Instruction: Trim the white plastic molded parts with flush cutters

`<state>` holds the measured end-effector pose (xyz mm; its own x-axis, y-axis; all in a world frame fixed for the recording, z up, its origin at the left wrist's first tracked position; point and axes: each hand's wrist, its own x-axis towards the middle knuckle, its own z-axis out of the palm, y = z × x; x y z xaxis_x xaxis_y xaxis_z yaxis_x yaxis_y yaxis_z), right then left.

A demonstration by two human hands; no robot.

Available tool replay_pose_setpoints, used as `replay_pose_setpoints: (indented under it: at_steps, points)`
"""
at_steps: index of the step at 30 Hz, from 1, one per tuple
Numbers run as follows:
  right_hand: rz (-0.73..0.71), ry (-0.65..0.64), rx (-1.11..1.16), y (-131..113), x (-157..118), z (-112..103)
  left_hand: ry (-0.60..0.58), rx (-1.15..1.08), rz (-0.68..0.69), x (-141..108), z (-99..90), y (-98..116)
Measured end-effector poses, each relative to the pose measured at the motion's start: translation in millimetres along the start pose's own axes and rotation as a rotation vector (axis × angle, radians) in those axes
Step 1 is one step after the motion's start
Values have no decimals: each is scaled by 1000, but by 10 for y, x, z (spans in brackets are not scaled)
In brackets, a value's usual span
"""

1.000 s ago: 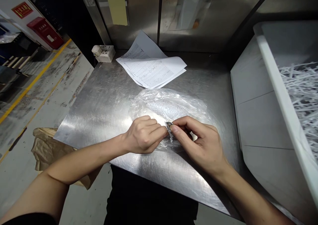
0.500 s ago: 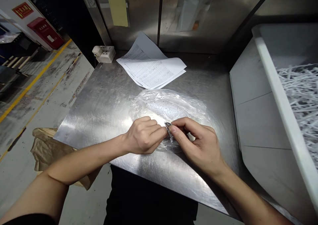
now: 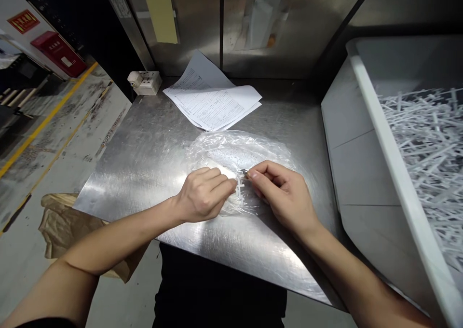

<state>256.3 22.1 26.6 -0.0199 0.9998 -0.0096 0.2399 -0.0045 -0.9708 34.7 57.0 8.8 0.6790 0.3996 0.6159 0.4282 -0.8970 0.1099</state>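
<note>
My left hand (image 3: 205,194) is closed, its thumb and forefinger pinching a thin white plastic piece (image 3: 240,186) with short cross arms. To its right, my right hand (image 3: 284,193) is closed in a pinch on a small dark metal piece (image 3: 244,171), whose kind I cannot make out. The metal tip is close to the white piece's upper end; whether they touch is unclear. Beneath both hands a clear plastic bag (image 3: 249,144) lies crumpled on the steel table (image 3: 123,159), with small whitish contents showing inside.
Printed sheets (image 3: 217,103) lie behind the bag, beside a white power socket block (image 3: 147,83). A large white bin (image 3: 376,111) at the right holds many thin white plastic pieces (image 3: 423,149). A brown paper bag (image 3: 61,222) stands by the table's left edge.
My hands have come slightly apart, so the white plastic piece shows more clearly between them. The metal piece has shifted a little up from my left fingertips. The view has turned slightly right.
</note>
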Motion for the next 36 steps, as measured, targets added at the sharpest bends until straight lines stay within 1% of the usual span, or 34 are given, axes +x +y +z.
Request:
replay_pose_setpoints:
  at_steps: [3, 5, 9, 13, 16, 21, 25, 28, 31, 34, 36]
  points:
    - [-69, 38, -13, -30, 5, -43, 50, -118, -59, -17, -34, -81]
    - [-134, 19, -56, -53, -10, -45, 55, -255, -124, -16, -63, -129]
    - [-260, -18, -166, -69, -33, -18, -25, -512, -294, 15, -125, -169]
    - [-316, 15, -217, -45, -25, -25, -70, -645, -424, 52, -170, -167]
    - [-335, 10, -223, -20, -17, -40, -76, -664, -477, 61, -173, -170]
    - [-352, -17, -243, -11, -28, -27, -74, -643, -446, 58, -156, -159]
    - [-354, -28, -257, -14, -31, -19, -80, -629, -457, 66, -158, -142]
    - [-366, -42, -239, 18, -6, -23, -97, -621, -462, 58, -149, -166]
    - [-339, -28, -249, 38, -1, -1, -115, -634, -468, 43, -163, -166]
    - [-295, -32, -209, -2, -41, 42, -144, -617, -525, 31, -224, -100]
    - [-260, -81, -146, -22, -36, 49, -161, -566, -640, 7, -242, -94]
